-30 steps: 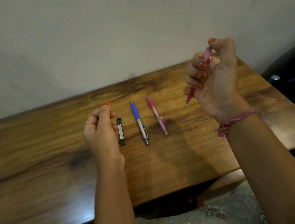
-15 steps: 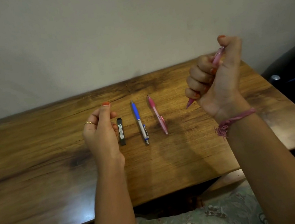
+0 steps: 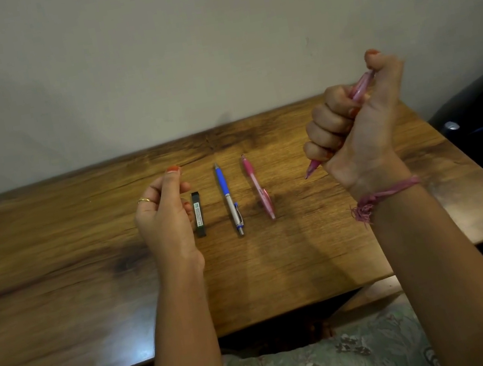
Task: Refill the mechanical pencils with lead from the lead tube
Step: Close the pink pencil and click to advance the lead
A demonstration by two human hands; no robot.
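Count: three mechanical pencils, one lead tube, two hands.

Pencils. Two lie on the desk (image 3: 54, 264), side by side but apart, long axes running roughly 12 to 6 o'clock. The blue pencil (image 3: 229, 198) has a blue upper barrel, a silvery lower half and a blue clip. At its 3 o'clock lies the pink pencil on the desk (image 3: 258, 187), slim, translucent pink plastic. The third, the held pink pencil (image 3: 359, 90), is also translucent pink; it is up off the desk in the right hand (image 3: 353, 130), slanting from 1 o'clock down to 7 o'clock, its pointed tip poking out below the little finger.

Container. The lead tube (image 3: 198, 214) is a flat, narrow black case with a pale printed label, lying on the desk at 9 o'clock of the blue pencil. Its contents cannot be made out.

Grip. Right hand: fingers clenched round the held pink pencil's barrel, thumb bent over its top end. A frayed pink thread band (image 3: 378, 197) circles that wrist. Left hand (image 3: 166, 218): grasping nothing, fingers loosely curled, hovering just at 9 o'clock of the lead tube; a thin gold ring (image 3: 143, 200) on one finger. Orange-red polish on the nails.

Surfaces. Desk is dark-grained brown wood with a slight sheen. Plain pale wall (image 3: 209, 43) behind. Floral-print fabric (image 3: 330, 364) at 6 o'clock, below the desk edge.
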